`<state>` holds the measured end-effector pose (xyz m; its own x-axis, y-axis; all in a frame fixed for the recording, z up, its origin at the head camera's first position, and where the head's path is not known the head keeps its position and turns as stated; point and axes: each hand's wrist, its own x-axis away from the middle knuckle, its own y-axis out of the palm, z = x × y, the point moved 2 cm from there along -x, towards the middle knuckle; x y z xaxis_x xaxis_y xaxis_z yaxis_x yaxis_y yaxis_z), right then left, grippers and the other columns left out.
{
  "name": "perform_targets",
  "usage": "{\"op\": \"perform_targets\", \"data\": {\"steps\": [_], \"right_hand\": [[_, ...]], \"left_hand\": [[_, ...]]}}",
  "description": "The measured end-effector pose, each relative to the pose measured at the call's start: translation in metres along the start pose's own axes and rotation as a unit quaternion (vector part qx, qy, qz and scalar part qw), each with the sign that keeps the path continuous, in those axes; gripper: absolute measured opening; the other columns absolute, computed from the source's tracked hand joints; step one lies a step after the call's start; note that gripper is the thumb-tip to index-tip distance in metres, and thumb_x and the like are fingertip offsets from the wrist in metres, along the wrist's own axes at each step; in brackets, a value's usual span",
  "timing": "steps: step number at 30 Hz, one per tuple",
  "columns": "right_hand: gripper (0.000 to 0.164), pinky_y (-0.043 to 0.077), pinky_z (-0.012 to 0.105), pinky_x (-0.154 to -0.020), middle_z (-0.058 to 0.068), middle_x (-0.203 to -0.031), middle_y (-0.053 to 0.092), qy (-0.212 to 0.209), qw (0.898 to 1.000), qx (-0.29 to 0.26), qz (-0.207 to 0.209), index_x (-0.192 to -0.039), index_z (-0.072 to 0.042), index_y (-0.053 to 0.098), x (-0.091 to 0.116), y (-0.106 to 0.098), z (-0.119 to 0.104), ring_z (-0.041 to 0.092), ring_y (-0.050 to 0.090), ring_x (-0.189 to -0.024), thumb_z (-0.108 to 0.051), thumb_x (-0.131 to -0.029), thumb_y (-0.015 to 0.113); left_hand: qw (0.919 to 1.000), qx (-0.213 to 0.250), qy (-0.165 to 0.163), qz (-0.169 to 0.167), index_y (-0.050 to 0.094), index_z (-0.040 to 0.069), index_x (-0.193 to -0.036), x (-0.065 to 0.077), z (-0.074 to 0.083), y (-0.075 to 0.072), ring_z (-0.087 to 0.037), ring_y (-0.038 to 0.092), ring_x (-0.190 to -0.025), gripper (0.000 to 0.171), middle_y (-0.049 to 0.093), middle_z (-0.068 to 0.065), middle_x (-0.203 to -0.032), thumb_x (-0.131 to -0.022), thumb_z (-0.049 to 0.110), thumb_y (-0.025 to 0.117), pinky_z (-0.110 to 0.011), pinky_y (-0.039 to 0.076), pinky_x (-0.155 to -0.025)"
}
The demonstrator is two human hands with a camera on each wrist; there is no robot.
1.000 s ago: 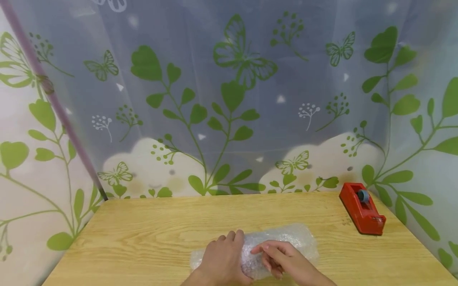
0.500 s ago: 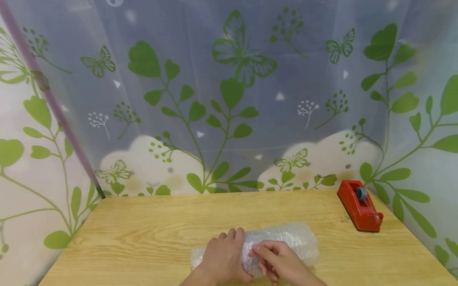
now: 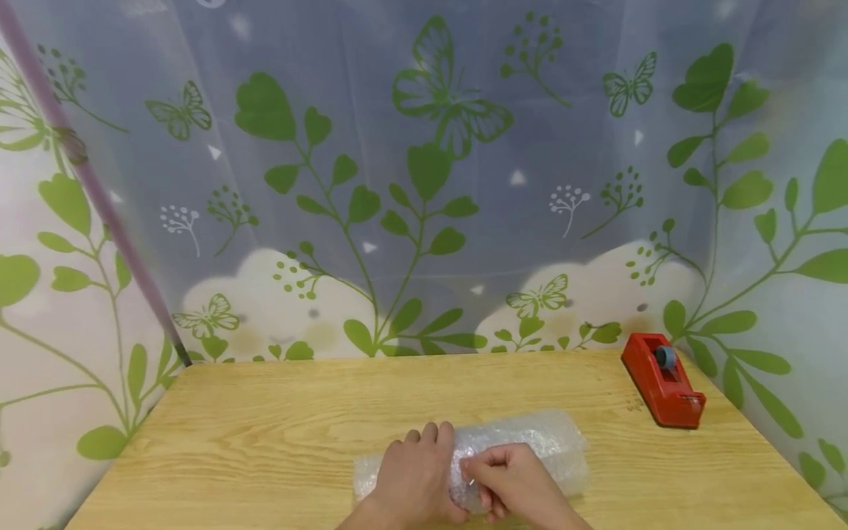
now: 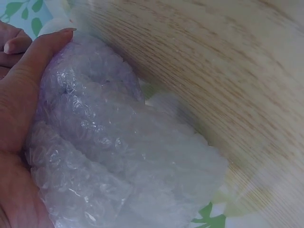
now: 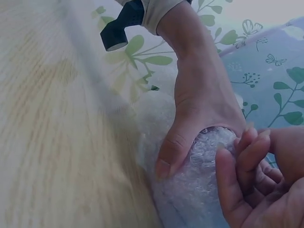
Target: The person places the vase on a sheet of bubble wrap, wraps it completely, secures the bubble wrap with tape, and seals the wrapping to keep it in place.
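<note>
A roll-shaped bundle in clear bubble wrap (image 3: 550,442) lies on the table, slanting up to the right in the head view. My left hand (image 3: 416,471) grips it across its left part, fingers over the far side and thumb on the near side. In the left wrist view, layered bubble wrap (image 4: 114,137) fills the space beside the palm, with a purplish tint near the thumb. My right hand (image 3: 513,482) is close over the middle of the bundle, fingers curled, thumb and index tips together; I cannot tell whether they pinch the wrap.
A red tape dispenser (image 3: 665,383) with a small roll of tape stands at the table's back right. The wood-grain table (image 3: 265,412) ends at a curtain (image 3: 424,184) printed with leaves and butterflies. A pole (image 3: 119,213) slants down at the left.
The right hand's index finger, extended over the wrap a second ago, has drawn in to meet the thumb. The left hand keeps its grip. The head view has shifted slightly.
</note>
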<state>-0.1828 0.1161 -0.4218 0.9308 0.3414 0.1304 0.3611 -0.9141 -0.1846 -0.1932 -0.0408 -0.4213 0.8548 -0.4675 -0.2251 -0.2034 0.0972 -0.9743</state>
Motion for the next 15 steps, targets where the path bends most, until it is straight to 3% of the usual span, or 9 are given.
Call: {"op": "perform_targets", "data": {"steps": [9,15], "right_hand": [[0.034,0.043,0.020,-0.042,-0.001,-0.051,0.055,0.003,0.999,0.052,0.000,-0.074,-0.004,0.065,0.0001,-0.0001,-0.0065,0.006,0.048,-0.039,-0.033,-0.091,0.064],[0.051,0.044,0.021,-0.042,-0.001,-0.050,0.057,0.025,0.997,0.070,0.002,-0.065,-0.004,0.064,0.0017,0.0014,0.0006,0.007,0.051,-0.039,-0.047,-0.091,0.059]], "left_hand": [[0.9997,-0.011,-0.009,0.018,0.041,0.012,-0.088,0.0007,0.0024,0.0008,-0.014,0.038,-0.054,0.072,0.037,0.002,-0.070,-0.051,0.062,0.079,-0.027,0.032,-0.043],[0.9998,0.004,-0.015,0.010,0.043,0.012,-0.089,-0.0002,0.0035,0.0008,-0.014,0.041,-0.055,0.069,0.039,0.002,-0.070,-0.052,0.058,0.077,-0.028,0.034,-0.044]]}}
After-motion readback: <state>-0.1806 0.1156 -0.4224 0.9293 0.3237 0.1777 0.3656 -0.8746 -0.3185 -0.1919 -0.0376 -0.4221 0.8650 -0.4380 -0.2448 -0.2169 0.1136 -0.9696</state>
